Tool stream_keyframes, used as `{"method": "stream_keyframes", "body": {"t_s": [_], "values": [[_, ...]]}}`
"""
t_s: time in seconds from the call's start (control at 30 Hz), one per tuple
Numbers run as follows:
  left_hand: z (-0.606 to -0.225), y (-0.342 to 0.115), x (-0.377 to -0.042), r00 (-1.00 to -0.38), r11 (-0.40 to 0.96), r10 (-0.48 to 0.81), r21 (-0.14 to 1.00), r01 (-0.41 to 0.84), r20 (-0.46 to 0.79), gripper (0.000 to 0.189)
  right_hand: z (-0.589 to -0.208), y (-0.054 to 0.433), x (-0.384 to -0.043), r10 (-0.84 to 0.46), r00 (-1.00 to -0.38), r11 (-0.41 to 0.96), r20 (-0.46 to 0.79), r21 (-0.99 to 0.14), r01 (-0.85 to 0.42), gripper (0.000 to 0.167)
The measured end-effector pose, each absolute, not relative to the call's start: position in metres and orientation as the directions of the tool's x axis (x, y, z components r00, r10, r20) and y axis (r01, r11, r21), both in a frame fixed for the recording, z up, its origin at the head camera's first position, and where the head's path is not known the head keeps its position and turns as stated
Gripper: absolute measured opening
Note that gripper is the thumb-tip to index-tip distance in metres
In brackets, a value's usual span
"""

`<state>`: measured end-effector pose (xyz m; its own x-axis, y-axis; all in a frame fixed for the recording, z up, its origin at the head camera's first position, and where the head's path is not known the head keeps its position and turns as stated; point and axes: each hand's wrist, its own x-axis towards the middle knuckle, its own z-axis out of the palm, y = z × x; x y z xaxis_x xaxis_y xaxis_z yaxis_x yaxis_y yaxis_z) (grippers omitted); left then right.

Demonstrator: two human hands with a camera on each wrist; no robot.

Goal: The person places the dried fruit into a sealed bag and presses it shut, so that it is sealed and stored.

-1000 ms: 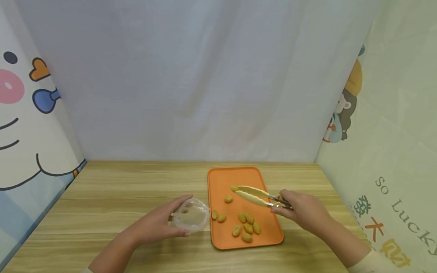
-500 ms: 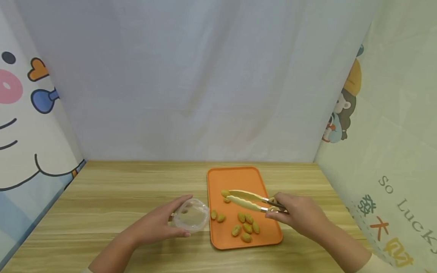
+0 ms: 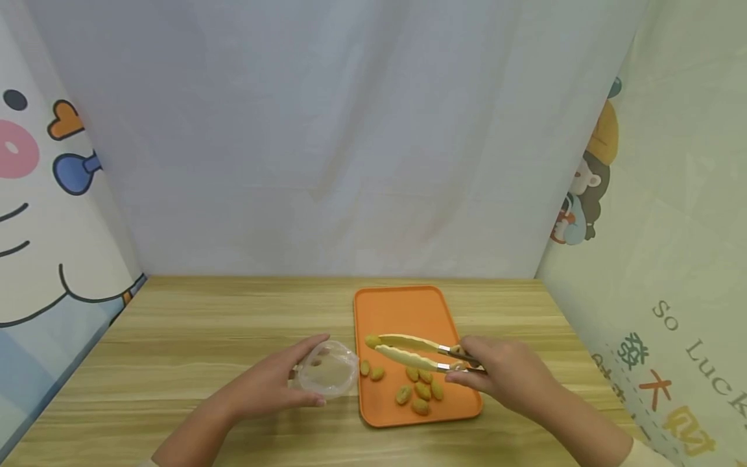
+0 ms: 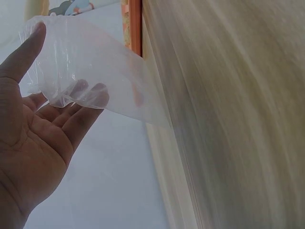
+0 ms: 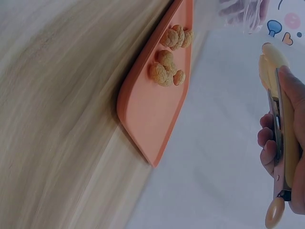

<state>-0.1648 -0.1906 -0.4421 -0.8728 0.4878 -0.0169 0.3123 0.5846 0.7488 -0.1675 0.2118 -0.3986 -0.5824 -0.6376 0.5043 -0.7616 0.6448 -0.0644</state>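
My left hand [image 3: 271, 383] holds a clear plastic bag [image 3: 328, 371] by its rim, beside the left edge of the orange tray [image 3: 403, 308]. In the left wrist view the thumb is on one side of the bag [image 4: 90, 57] and fingertips show through its film. My right hand [image 3: 510, 370] grips a pair of tongs [image 3: 408, 359] with cream-coloured tips and metal handles. At the tongs' ends is a yellow-brown, wrinkled snack piece [image 3: 371, 341], over the tray's left side near the bag's mouth. Several similar snack pieces [image 3: 423, 390] lie on the tray.
The tray rests on a wood-grain table [image 3: 233, 311]. A pale curtain [image 3: 350, 162] hangs behind the table. Printed cloths stand at the left [image 3: 52, 214] and at the right [image 3: 659, 214].
My right hand has moved left and a little towards me, bringing the tongs and the snack piece closer to the bag. The left hand and bag have stayed in place.
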Motion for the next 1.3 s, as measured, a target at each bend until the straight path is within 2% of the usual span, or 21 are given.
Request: {"method": "stream_keyframes", "body": {"t_s": [0.33, 0.73, 1.3], "values": [[-0.443, -0.190, -0.163, -0.874, 0.578, 0.486, 0.751, 0.318, -0.004, 0.091, -0.400, 0.203, -0.165, -0.650, -0.539, 0.606, 0.536, -0.061, -0.793, 0.030], [-0.440, -0.188, -0.163, -0.874, 0.614, 0.486, 0.718, 0.327, -0.018, 0.091, -0.392, 0.188, -0.161, -0.694, -0.450, 0.547, 0.561, 0.005, -0.837, 0.034], [-0.442, -0.185, -0.163, -0.880, 0.628, 0.472, 0.717, 0.302, -0.042, 0.089, -0.394, 0.181, -0.164, -0.707, -0.452, 0.553, 0.544, 0.027, -0.833, 0.040]]}}
